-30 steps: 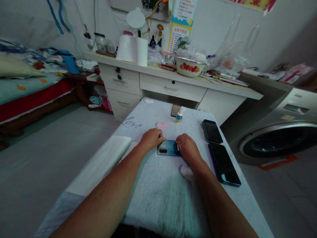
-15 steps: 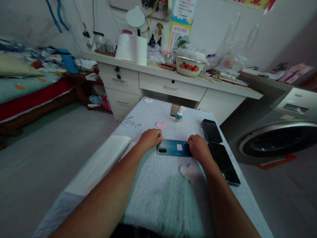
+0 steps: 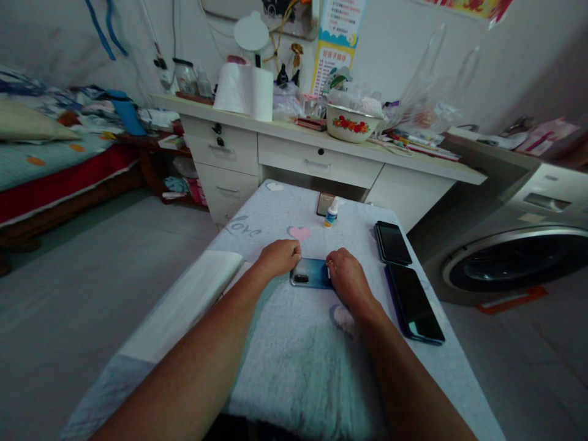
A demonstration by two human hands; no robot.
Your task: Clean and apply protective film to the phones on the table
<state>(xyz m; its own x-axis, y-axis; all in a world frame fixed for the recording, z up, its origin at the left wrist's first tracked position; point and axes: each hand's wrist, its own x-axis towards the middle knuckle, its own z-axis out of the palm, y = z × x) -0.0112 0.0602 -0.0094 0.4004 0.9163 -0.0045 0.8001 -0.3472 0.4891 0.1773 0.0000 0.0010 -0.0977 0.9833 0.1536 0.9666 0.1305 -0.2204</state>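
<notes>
A blue smartphone (image 3: pixel 315 269) lies face down on the cloth-covered table, its camera block at the left end. My left hand (image 3: pixel 281 257) is closed, with its fingertips pinched at the phone's upper left corner. Over the right part of the phone, my right hand (image 3: pixel 348 277) has its fingers bunched together against the back. It covers that end and the small white label there. Whatever sits between the right fingertips is hidden.
Right of my hands lie a large dark phone (image 3: pixel 416 303) and a smaller black one (image 3: pixel 394 242). Farther back stand a small spray bottle (image 3: pixel 331 213) and another phone (image 3: pixel 324 203). White paper (image 3: pixel 184 306) lies at left. A washing machine (image 3: pixel 519 245) flanks the table.
My right hand has slid left along the phone, from its right end onto the white label, which is now covered. The left hand and the phone have hardly moved.
</notes>
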